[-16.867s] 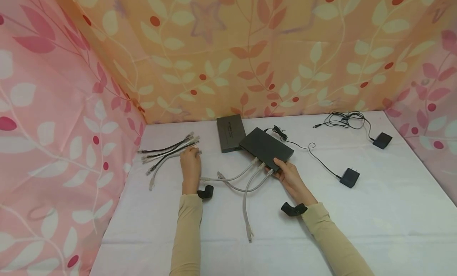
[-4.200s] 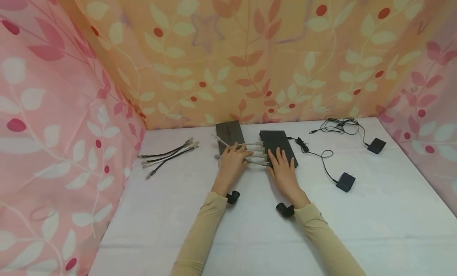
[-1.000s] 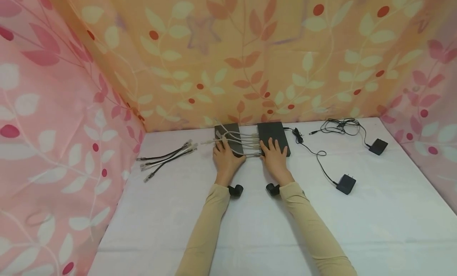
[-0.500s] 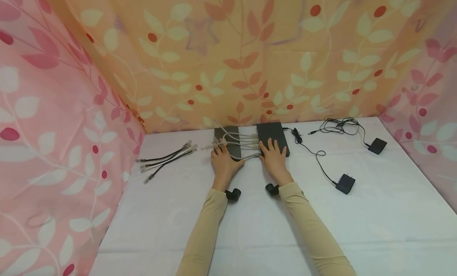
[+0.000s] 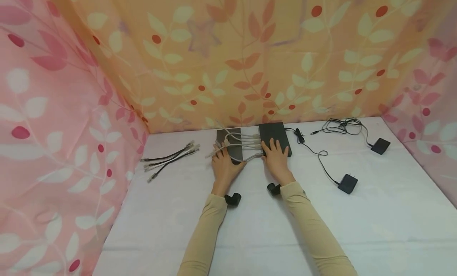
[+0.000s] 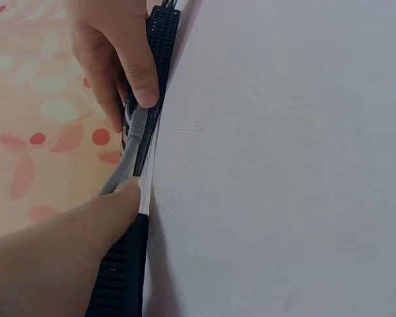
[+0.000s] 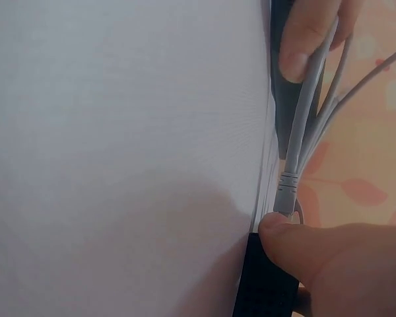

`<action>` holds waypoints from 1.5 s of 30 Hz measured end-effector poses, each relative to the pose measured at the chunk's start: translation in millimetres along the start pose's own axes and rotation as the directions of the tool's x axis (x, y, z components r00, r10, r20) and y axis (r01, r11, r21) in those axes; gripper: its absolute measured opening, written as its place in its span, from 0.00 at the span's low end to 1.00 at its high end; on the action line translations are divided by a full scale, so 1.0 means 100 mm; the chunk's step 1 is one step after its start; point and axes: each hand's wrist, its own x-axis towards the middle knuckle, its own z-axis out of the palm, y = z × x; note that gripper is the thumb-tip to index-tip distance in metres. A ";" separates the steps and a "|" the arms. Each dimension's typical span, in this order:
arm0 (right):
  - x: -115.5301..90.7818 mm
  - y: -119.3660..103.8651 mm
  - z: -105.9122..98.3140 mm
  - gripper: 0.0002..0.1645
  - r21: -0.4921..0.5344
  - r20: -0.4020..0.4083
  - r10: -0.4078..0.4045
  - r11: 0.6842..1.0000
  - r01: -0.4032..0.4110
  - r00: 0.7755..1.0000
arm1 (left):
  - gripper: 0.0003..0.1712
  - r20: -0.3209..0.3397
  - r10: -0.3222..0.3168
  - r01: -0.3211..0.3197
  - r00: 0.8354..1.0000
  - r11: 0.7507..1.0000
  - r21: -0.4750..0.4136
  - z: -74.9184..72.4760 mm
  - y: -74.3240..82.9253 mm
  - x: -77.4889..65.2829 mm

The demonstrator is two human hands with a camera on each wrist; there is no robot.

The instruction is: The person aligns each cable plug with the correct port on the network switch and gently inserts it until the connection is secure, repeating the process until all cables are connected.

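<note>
My left hand (image 5: 224,167) lies over the near left part of a grey network switch (image 5: 235,152), fingers across loose cable ends on it. Its thumb (image 6: 119,208) reaches along that switch's right end in the left wrist view. My right hand (image 5: 277,161) rests with spread fingers on a black network switch (image 5: 273,129). The right thumb (image 7: 277,224) touches a plug (image 7: 287,191) at its port edge. Several grey Ethernet cables (image 5: 254,137) run from the black switch's left side over the grey switch; their free plugs are partly hidden by my left fingers.
Several short black and grey Ethernet cables (image 5: 171,156) lie at the left. A power adapter (image 5: 347,183) connects by a thin cord to the black switch. Another adapter (image 5: 380,146) with a coiled cord (image 5: 343,125) lies at the back right. Patterned curtain (image 5: 200,69) hangs behind.
The black switch, earlier raised in my right hand, now lies flat with more cables plugged in. My left hand moved from the cable pile to the grey switch, which slid slightly nearer during the last second.
</note>
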 end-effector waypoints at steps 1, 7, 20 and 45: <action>0.00 0.01 0.00 0.36 -0.001 0.002 0.000 1.000 0.000 1.000 | 0.65 -0.001 0.008 -0.008 1.000 1.000 -0.003 0.00 0.00 -0.01; 0.00 0.03 0.00 0.36 -0.001 0.021 0.001 1.000 -0.001 1.000 | 0.59 -0.028 -0.019 0.015 0.999 0.993 -0.115 0.01 0.00 0.02; 0.00 0.01 -0.03 0.35 -0.002 0.004 0.004 1.000 -0.004 1.000 | 0.68 0.028 -0.070 0.073 0.997 0.993 -0.093 -0.03 0.04 0.08; 0.01 0.02 0.02 0.36 -0.003 0.021 0.006 1.000 -0.006 1.000 | 0.58 0.086 -0.050 0.048 0.995 0.999 0.027 -0.20 0.03 -0.17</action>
